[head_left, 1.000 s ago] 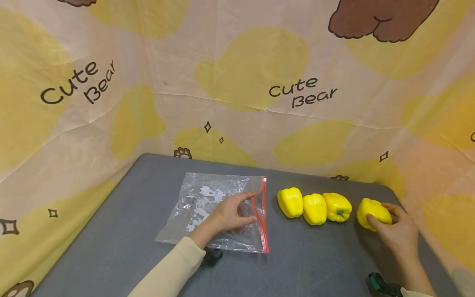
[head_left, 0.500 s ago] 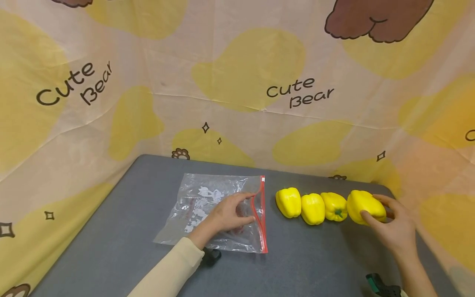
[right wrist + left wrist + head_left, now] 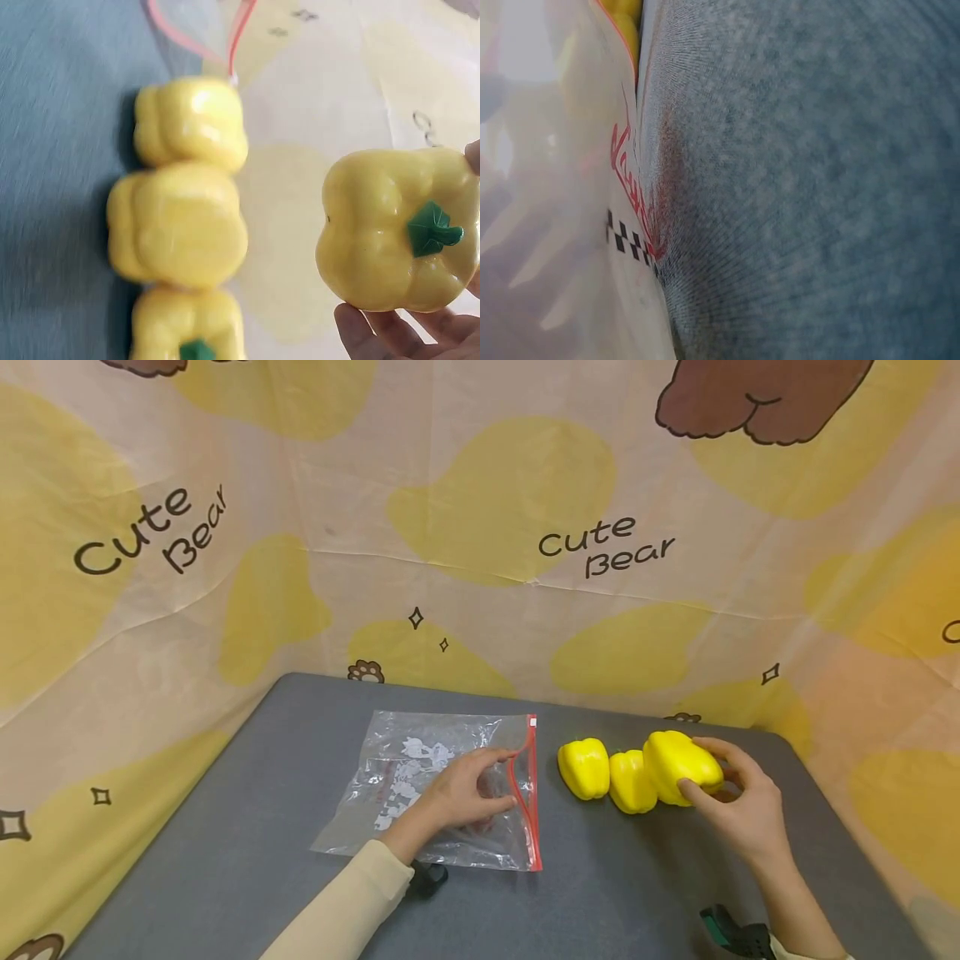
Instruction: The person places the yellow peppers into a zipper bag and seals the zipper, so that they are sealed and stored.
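Observation:
In the head view, my left hand [image 3: 461,789] rests over a clear zip bag [image 3: 495,852], thumb and index finger spread apart at its mouth. The red zip edge bows open there; the other fingers are partly hidden. My right hand [image 3: 750,806] grips a yellow bell pepper [image 3: 678,767] above the table, thumb on the near side and fingers behind. Its green stem shows in the right wrist view, with fingertips [image 3: 360,330] beneath it. The held pepper covers another pepper [image 3: 187,330] at the right end of a row. The left wrist view shows printed bag film [image 3: 562,187] close up.
Two more yellow peppers, a left one [image 3: 583,768] and a middle one [image 3: 632,782], lie between the bag and my right hand. The grey table [image 3: 585,902] ends at a patterned cloth [image 3: 480,527] behind and at both sides.
My right hand has lifted the pepper from the row's right end and carried it left, over the neighbouring pepper. The left hand and the bag stay nearly in place.

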Available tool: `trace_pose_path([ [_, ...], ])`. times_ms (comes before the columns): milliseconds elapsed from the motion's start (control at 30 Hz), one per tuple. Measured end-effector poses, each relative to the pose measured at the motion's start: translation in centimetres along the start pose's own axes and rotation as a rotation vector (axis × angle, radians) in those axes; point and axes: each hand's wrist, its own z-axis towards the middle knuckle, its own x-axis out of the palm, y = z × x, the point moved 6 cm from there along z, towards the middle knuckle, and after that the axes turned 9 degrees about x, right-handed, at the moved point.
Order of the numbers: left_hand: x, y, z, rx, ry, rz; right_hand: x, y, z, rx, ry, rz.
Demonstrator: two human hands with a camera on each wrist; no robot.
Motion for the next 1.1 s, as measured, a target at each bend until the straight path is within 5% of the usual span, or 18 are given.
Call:
trace_pose_path([
  [533,-0.1,-0.3,0.2,0.005,0.004,-0.039,6.0,3.6,-0.5,-0.041,0.18,0.116],
  [1100,-0.7,-0.9,0.1,0.018,-0.019,-0.029,12.4,4.5,-1.6,-0.08,0.337,0.151],
])
